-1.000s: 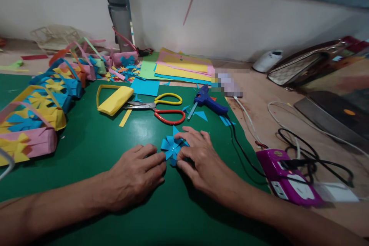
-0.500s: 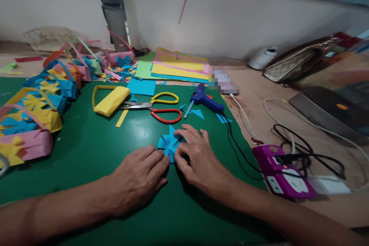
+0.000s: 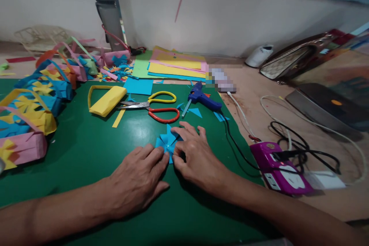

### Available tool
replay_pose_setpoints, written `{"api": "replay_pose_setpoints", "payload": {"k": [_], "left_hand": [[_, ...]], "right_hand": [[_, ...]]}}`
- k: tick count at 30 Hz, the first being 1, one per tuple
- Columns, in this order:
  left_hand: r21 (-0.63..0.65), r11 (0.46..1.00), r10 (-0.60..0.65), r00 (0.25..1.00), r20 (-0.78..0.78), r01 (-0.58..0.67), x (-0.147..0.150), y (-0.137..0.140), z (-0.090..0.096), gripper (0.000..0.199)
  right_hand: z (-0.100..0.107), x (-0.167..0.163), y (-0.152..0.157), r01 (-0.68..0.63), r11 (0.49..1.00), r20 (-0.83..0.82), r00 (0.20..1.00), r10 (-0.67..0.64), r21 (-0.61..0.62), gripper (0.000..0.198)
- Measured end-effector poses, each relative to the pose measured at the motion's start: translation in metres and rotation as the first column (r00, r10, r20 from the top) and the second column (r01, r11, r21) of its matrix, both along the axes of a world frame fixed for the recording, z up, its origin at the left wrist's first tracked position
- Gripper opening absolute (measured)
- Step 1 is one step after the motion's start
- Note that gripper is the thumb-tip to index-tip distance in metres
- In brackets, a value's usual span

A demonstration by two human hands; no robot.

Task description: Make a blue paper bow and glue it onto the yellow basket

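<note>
A blue paper flower (image 3: pixel 168 142) with pointed, pinwheel-like petals lies on the green mat, a shiny spot at its centre. My left hand (image 3: pixel 138 177) rests flat on the mat, fingers stretched out and tips on the flower's lower left edge, thumb spread away. From the right, my right hand (image 3: pixel 198 155) pinches the flower's right side with bent thumb and finger, another fingertip on an upper petal. Beyond the flower lie scissors (image 3: pixel 148 104) with one yellow and one red handle. A blue glue gun (image 3: pixel 204 98) with a clear stick is to their right.
A yellow paper basket (image 3: pixel 108 101) lies by the scissor blades. Several coloured paper baskets (image 3: pixel 27 148) line the left side. Paper sheets (image 3: pixel 175 65) are stacked at the back. On the right, a purple power strip (image 3: pixel 281 167) has black cords, and a phone (image 3: pixel 221 78) is charging.
My left thumb has spread away from its fingers. The right hand stays at the flower with little movement. The whole view has shifted slightly, so things appear further left.
</note>
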State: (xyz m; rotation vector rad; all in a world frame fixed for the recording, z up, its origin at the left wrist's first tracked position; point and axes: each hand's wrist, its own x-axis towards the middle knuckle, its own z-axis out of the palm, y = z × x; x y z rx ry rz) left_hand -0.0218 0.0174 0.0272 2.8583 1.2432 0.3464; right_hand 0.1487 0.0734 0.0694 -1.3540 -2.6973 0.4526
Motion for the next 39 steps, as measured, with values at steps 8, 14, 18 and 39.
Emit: {"api": "replay_pose_setpoints", "payload": {"k": [8, 14, 18, 39], "left_hand": [[-0.041, 0.999, 0.004, 0.999, -0.036, -0.005, 0.0004, 0.0009, 0.0021, 0.049], [-0.052, 0.999, 0.005, 0.999, -0.051, -0.007, 0.0001, 0.0006, 0.0024, 0.049], [-0.055, 0.998, 0.002, 0.998, -0.055, -0.005, -0.0007, 0.0008, 0.0014, 0.051], [-0.092, 0.995, 0.02, 0.997, -0.069, -0.026, 0.0005, 0.0007, 0.004, 0.051]], "right_hand": [[0.0018, -0.0001, -0.0007, -0.033, 0.999, 0.06, 0.998, 0.033, -0.011, 0.019], [0.0018, -0.0005, 0.0007, -0.041, 0.999, 0.073, 0.997, 0.039, 0.021, 0.021], [0.0008, 0.0001, 0.0006, -0.038, 0.999, 0.083, 0.996, 0.035, 0.035, 0.021], [-0.0017, -0.0007, 0.0025, -0.038, 0.998, 0.071, 0.997, 0.035, 0.047, 0.02]]}}
